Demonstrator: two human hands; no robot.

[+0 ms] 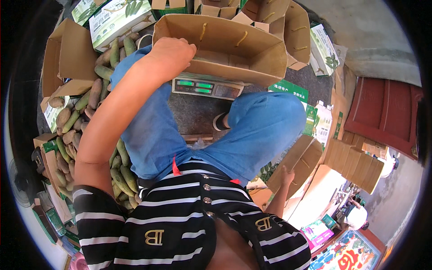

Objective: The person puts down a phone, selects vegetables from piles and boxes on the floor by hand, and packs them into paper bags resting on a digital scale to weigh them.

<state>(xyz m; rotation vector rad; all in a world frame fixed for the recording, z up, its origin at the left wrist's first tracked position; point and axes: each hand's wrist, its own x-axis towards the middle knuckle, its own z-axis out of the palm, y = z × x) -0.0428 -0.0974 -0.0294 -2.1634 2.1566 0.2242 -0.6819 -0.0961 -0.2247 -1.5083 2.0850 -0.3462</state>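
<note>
Head view, seen from above: a heap of green-brown pods (pixel 74 121) is seen left of the scale (pixel 206 87). Left hand (pixel 173 51) is closed on the near rim of the open cardboard box (pixel 234 38) resting on the scale. Right hand (pixel 287 174), fingers apart, is pressed against a box (pixel 300 163) far right.

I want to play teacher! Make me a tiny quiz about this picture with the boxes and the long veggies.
1. True or false: the left hand rests on the rim of the open brown cardboard box.
2. What does that box sit on? A) grey digital scale B) red door C) blue bucket
3. Fill in: the right hand touches a brown cardboard ____.

Key: 1 true. 2 A. 3 box. The pile of green-brown long vegetables lies on the person's left.
</note>
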